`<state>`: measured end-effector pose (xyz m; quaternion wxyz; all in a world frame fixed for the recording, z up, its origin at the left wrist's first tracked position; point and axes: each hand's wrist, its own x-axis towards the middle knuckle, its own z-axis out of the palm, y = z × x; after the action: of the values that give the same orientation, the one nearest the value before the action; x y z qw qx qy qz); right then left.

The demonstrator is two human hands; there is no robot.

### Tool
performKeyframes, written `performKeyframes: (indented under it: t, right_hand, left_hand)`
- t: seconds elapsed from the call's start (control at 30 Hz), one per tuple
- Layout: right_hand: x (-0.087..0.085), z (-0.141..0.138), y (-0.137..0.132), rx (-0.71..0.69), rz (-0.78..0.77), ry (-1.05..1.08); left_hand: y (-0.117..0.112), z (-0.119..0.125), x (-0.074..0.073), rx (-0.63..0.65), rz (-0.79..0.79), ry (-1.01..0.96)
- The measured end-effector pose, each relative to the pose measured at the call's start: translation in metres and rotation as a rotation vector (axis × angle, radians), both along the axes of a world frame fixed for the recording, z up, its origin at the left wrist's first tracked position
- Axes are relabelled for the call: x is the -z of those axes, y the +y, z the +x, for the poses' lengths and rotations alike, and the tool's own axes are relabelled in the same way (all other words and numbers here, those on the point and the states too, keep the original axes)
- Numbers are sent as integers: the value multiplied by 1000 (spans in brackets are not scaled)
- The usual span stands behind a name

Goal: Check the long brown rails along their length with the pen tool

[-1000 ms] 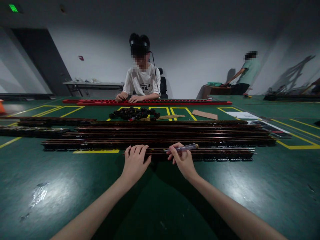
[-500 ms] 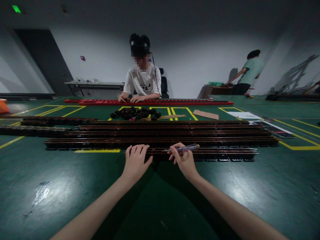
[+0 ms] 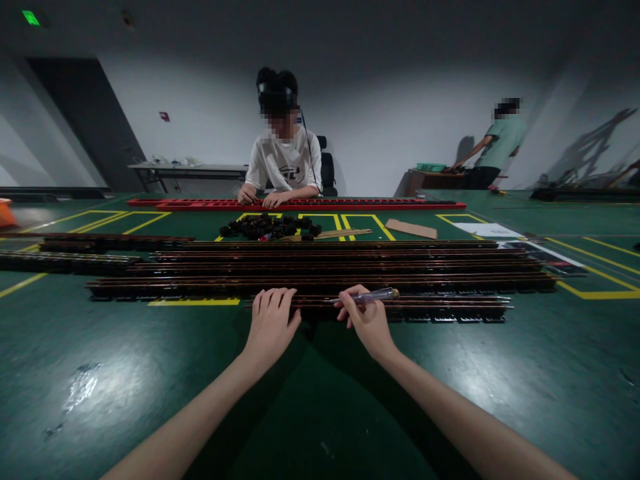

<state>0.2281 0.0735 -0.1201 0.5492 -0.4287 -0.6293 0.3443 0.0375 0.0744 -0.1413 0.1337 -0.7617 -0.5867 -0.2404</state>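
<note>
In front of me on the green table lies a short black rail-like strip (image 3: 445, 307) with thin copper-coloured edges. My left hand (image 3: 271, 320) is closed over its left part, fingers across the top and thumb on the near side. A screwdriver (image 3: 373, 296) with a clear purplish handle is gripped in my right hand (image 3: 369, 321), its thin shaft pointing left over the strip. My fingers hide where the tip ends. Just beyond, a row of longer black strips (image 3: 225, 283) lies side by side.
Behind the strips are a pile of small black parts (image 3: 265, 227), thin wooden sticks (image 3: 345, 233) and a brown cardboard piece (image 3: 411, 229). Across the table a seated person (image 3: 285, 160) works at a long red frame (image 3: 350, 203). Another person (image 3: 497, 147) stands at the back right.
My left hand has shifted very slightly left along with a small movement of the whole view. My right hand keeps the screwdriver in the same place.
</note>
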Motion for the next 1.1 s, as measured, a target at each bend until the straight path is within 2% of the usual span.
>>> performKeyframes:
  t: [1.1]
  right_hand:
    - [3, 1, 1, 47, 27, -1]
  left_hand:
    - [1, -3, 3, 27, -2, 0]
